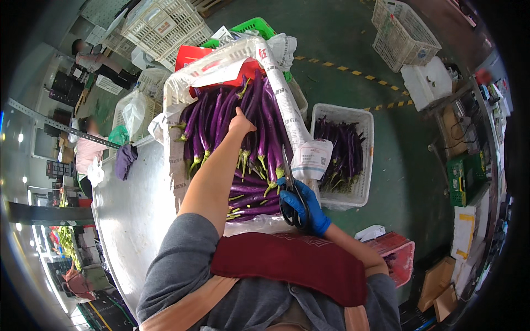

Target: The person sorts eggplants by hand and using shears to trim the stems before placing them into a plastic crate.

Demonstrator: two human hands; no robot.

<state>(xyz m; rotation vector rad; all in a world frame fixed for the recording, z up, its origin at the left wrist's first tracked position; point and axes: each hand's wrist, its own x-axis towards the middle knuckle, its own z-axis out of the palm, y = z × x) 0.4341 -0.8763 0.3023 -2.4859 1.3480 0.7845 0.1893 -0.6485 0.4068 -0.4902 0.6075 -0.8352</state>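
Long purple eggplants (215, 120) with green stems fill a white plastic crate (167, 161) lined with printed paper and film. My bare left hand (241, 123) is among the upper eggplants; its fingertips are partly hidden, and whether it grips one cannot be told. My right hand (302, 205), in a blue glove, holds black-handled scissors (288, 173) at the crate's right side, with the blades pointing away from me. Near the blades, a printed paper sheet (312, 159) hangs over the crate's edge. More eggplants (252, 194) lie crosswise in the near part.
A white crate of thin dark eggplants (368, 165) stands at right, with a red bin (408, 265) nearer me. A metal table (124, 231) extends left. White crates (165, 25) are stacked beyond. Other people (89, 145) are at far left. Shelving with boxes lines the right.
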